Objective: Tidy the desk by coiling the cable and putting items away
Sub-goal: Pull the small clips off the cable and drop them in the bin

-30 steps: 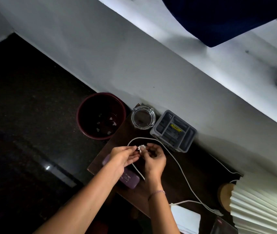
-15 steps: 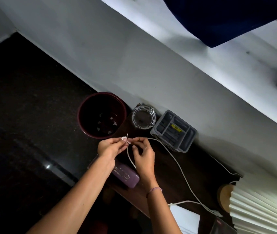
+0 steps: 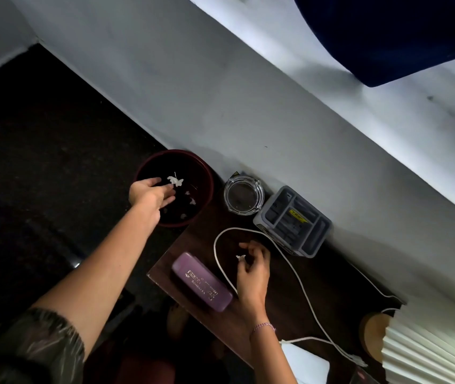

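A white cable lies on the dark wooden desk, looping near a grey organiser and running back under my right hand. My right hand rests on the desk, its fingertips pinched on a small white piece; I cannot tell if that is the cable's end. My left hand reaches over the dark red bin with its fingers apart. A white scrap is just off its fingertips. A purple case lies at the desk's left edge.
A glass ashtray and the grey organiser stand against the wall. A pleated lamp shade on a wooden base fills the right corner. A white flat item sits at the front. Paper scraps lie in the bin.
Both hands were together at the cable's end. My left hand has since swung left over the bin with a white scrap, and my right hand has dropped back to the desk.
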`<act>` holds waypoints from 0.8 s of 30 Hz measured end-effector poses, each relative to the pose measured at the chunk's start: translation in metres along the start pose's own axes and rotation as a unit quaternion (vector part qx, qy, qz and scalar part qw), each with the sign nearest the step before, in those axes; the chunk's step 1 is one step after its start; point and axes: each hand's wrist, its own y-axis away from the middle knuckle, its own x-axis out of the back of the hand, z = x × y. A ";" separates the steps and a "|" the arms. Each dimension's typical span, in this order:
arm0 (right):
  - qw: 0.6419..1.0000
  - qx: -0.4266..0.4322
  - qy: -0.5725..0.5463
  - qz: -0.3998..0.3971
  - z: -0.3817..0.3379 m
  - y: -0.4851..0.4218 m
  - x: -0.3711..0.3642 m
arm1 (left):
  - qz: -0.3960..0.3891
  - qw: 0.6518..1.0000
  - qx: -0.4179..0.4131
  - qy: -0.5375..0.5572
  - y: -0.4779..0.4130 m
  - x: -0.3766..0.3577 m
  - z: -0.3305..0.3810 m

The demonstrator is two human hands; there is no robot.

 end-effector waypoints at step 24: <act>0.961 0.054 0.255 -0.097 0.027 -0.011 0.001 | -0.029 0.999 0.012 -0.044 0.041 0.011 -0.066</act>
